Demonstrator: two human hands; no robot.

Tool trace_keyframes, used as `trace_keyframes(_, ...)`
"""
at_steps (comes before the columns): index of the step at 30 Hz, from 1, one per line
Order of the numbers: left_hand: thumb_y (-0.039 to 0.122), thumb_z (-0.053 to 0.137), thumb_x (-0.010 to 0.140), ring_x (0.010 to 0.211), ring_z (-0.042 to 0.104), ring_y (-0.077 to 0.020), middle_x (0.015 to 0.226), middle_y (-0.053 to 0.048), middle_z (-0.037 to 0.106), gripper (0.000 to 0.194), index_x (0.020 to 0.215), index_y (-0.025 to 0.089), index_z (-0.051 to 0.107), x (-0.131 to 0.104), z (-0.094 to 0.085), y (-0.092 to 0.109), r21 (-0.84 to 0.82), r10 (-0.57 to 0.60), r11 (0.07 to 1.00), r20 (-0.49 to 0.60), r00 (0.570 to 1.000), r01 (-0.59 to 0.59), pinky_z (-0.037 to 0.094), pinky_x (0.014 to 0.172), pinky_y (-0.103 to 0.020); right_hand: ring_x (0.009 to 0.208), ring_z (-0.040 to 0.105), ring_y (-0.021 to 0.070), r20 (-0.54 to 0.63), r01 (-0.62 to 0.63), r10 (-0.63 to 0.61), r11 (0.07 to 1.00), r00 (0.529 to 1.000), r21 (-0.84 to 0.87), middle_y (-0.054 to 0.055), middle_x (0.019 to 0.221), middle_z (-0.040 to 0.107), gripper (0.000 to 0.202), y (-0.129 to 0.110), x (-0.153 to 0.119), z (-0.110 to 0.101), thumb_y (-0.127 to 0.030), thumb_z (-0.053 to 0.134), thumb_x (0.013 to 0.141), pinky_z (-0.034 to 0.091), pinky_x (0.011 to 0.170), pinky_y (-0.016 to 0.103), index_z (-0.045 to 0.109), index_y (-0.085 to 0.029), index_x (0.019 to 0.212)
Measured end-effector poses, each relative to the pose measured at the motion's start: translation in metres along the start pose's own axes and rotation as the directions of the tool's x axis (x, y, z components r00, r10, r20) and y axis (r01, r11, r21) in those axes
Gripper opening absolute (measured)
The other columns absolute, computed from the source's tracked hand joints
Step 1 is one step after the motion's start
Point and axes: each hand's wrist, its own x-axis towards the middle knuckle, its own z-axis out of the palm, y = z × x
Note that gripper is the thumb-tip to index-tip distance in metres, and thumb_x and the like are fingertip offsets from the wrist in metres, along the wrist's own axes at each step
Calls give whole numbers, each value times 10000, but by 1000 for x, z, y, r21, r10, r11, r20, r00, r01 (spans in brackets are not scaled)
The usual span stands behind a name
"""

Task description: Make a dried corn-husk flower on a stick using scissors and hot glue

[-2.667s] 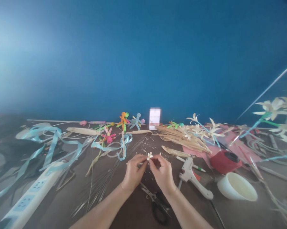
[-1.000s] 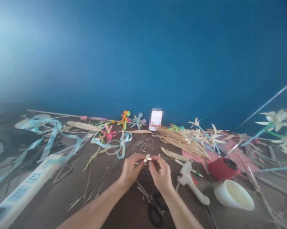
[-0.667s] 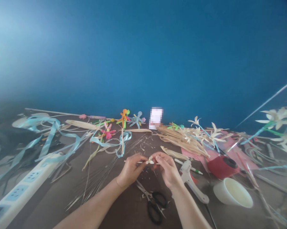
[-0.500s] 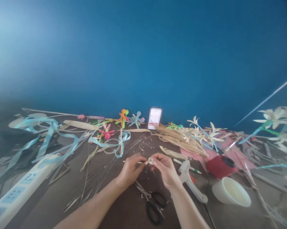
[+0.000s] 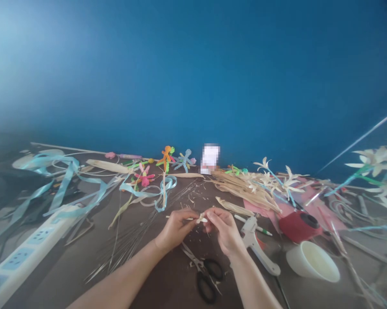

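Note:
Between my two hands is a small cream-coloured flower (image 5: 201,219), its pale petals spread at the end of a thin stem. My left hand (image 5: 177,226) is closed on that stem, and the stem's other end sticks out to the left of the fingers. The fingers of my right hand (image 5: 225,229) pinch at the flower's right side, touching its petals; the exact grip is partly hidden. Just below the hands, scissors (image 5: 213,270) with black handles lie with their blades slightly apart. A white glue gun (image 5: 258,246) rests right of my right wrist.
Thin wires (image 5: 125,246) lie left of my hands, near a white power strip (image 5: 22,253) and blue ribbon (image 5: 66,171). Dried husks (image 5: 245,191) are behind. A white cup (image 5: 312,262), a red object (image 5: 298,226) and finished flowers (image 5: 376,159) stand right.
The flower's petals show more openly now, as my right fingers have shifted slightly off its front. My left hand stays nearly in place.

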Motion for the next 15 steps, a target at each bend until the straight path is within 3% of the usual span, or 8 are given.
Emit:
trace_keyframes(7,270,508,792,704,590,-146,740,-53,656,198,761,142,656,0,-2,4,50,-3,999,59,998,0,430,669,-244,416,383,52,51,-66,68,997,996,-40,-20,531,528,164,-4,-1,-2,-246,585,743,380,462,208,585,-132,626)
trace_keyframes(12,255,505,797,691,579,-139,718,-55,636,187,766,140,650,0,-2,4,46,40,998,76,996,-44,426,663,-240,400,374,51,10,-82,82,995,997,-61,-29,486,509,180,-6,-1,0,-240,575,737,354,426,185,571,-134,591)
trace_keyframes(15,237,507,796,720,572,-147,729,-65,630,174,784,142,653,-1,-1,3,47,94,994,81,992,-98,426,687,-251,365,334,47,-38,-156,156,988,987,-4,-52,434,466,197,-4,0,1,-242,578,718,342,385,176,529,-147,553)
